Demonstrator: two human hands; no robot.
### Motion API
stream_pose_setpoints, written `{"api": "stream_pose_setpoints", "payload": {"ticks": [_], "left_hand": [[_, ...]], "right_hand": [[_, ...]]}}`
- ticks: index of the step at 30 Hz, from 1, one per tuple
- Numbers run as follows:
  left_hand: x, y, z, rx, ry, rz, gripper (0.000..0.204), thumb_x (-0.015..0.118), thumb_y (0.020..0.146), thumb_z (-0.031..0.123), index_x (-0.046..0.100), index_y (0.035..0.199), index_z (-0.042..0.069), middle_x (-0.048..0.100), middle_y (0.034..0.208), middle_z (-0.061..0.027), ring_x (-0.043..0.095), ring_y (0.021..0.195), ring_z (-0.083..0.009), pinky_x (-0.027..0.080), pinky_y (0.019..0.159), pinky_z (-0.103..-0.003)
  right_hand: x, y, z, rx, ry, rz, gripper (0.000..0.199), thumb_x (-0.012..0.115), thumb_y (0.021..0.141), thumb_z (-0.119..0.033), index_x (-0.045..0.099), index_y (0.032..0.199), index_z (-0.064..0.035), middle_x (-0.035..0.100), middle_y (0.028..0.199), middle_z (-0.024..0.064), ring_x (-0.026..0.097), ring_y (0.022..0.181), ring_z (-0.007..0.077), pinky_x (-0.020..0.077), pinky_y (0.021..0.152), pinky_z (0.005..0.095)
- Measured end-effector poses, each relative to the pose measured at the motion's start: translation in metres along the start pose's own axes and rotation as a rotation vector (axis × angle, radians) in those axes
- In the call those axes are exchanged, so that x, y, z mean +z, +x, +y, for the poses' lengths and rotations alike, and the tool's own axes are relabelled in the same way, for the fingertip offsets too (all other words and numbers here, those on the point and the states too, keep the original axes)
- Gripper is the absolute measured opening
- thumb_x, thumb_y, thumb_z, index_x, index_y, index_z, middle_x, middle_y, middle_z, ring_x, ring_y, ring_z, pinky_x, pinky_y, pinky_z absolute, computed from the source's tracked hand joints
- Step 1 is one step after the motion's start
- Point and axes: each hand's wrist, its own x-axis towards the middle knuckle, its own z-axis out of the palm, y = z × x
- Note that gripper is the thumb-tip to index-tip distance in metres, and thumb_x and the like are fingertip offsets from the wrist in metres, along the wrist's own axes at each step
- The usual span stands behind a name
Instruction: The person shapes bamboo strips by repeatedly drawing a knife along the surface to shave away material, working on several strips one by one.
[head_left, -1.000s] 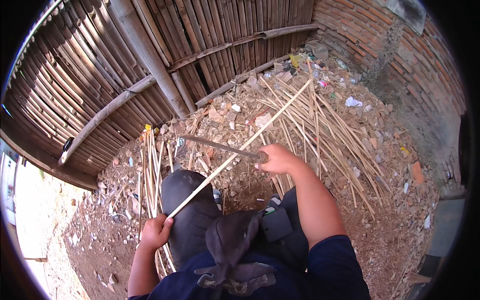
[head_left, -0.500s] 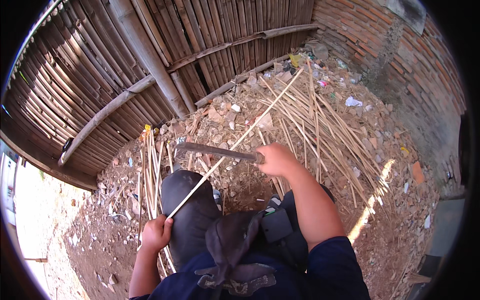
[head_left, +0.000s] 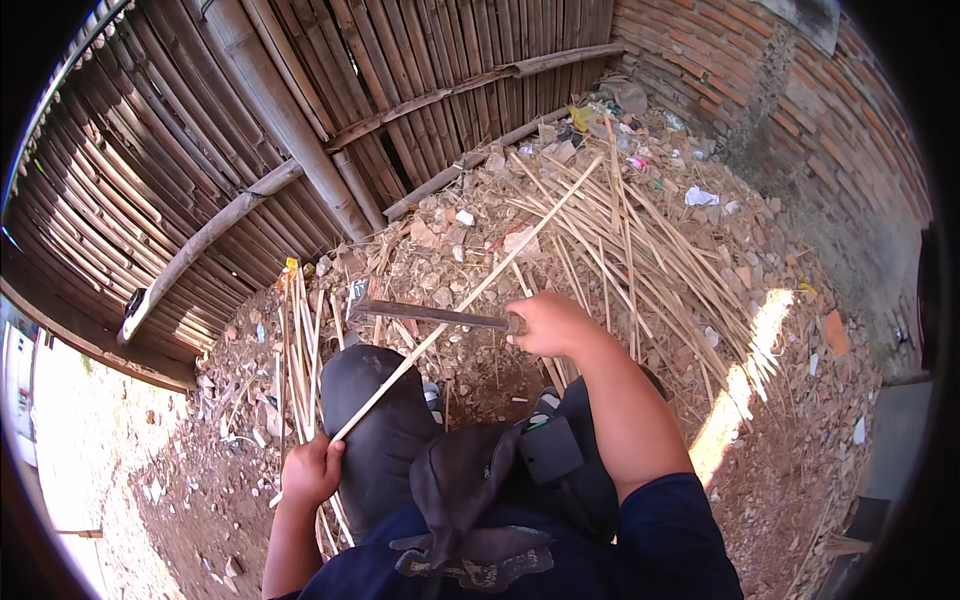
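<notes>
My left hand is closed round the near end of a long pale bamboo strip, beside my left thigh. From there the strip slants up and away to the right over my knee. My right hand grips the handle of a machete, whose dark blade points left and crosses the strip at about its middle. Whether the blade touches the strip or only passes over it, I cannot tell. The handle is mostly hidden in my fist.
A spread heap of bamboo strips lies on the rubble to the right. More strips lean beside my left knee. A bamboo wall closes the far left, a brick wall the right. Broken brick and litter cover the ground.
The machete has turned slightly and its tip sits a little lower, while my right hand has shifted slightly left. My left hand keeps its hold on the strip.
</notes>
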Motion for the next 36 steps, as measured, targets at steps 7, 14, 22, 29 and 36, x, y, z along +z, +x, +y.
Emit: {"api": "stream_pose_setpoints", "payload": {"ticks": [7, 14, 22, 29, 36], "left_hand": [[0.001, 0.006, -0.004, 0.011, -0.038, -0.01, 0.039, 0.059, 0.101, 0.033, 0.055, 0.075, 0.004, 0.061, 0.064, -0.0238, 0.063, 0.063, -0.0471, 0.049, 0.058, -0.055], [-0.012, 0.004, 0.005, -0.038, 0.033, -0.074, 0.04, 0.058, 0.101, 0.033, 0.055, 0.076, 0.003, 0.061, 0.064, -0.024, 0.063, 0.064, -0.0472, 0.049, 0.059, -0.056], [-0.006, 0.007, 0.001, -0.017, -0.04, -0.061, 0.039, 0.059, 0.1, 0.034, 0.054, 0.075, 0.004, 0.061, 0.066, -0.0244, 0.063, 0.065, -0.0481, 0.048, 0.059, -0.056], [-0.009, 0.006, 0.002, -0.023, 0.014, -0.065, 0.041, 0.06, 0.1, 0.036, 0.054, 0.076, 0.004, 0.06, 0.064, -0.0232, 0.063, 0.064, -0.0468, 0.048, 0.058, -0.055], [-0.005, 0.008, -0.003, -0.052, -0.022, -0.083, 0.042, 0.06, 0.1, 0.04, 0.055, 0.078, 0.004, 0.061, 0.066, -0.0234, 0.063, 0.068, -0.0475, 0.049, 0.061, -0.055]], "right_hand": [[-0.001, 0.023, 0.054, 0.199, 0.292, 0.196, 0.044, 0.077, 0.084, -0.031, 0.07, 0.118, -0.0055, 0.072, 0.107, 0.0196, 0.069, 0.102, 0.0364, 0.0535, 0.091, 0.0439], [0.004, 0.009, 0.01, 0.191, 0.031, -0.052, 0.04, 0.074, 0.084, -0.029, 0.07, 0.12, -0.0127, 0.072, 0.112, 0.0197, 0.069, 0.105, 0.0374, 0.0539, 0.092, 0.0466], [0.006, 0.028, 0.045, 0.224, 0.268, 0.057, 0.044, 0.078, 0.082, -0.032, 0.071, 0.116, -0.0055, 0.073, 0.109, 0.0196, 0.069, 0.103, 0.0368, 0.0533, 0.092, 0.0424], [0.012, 0.013, 0.018, 0.168, 0.009, 0.021, 0.043, 0.078, 0.081, -0.033, 0.071, 0.114, -0.0061, 0.073, 0.105, 0.0186, 0.069, 0.103, 0.0379, 0.0539, 0.09, 0.0441], [0.014, 0.037, 0.056, 0.27, 0.204, 0.092, 0.057, 0.082, 0.079, -0.034, 0.068, 0.125, -0.0043, 0.068, 0.122, 0.0258, 0.066, 0.113, 0.0363, 0.052, 0.096, 0.0439]]}}
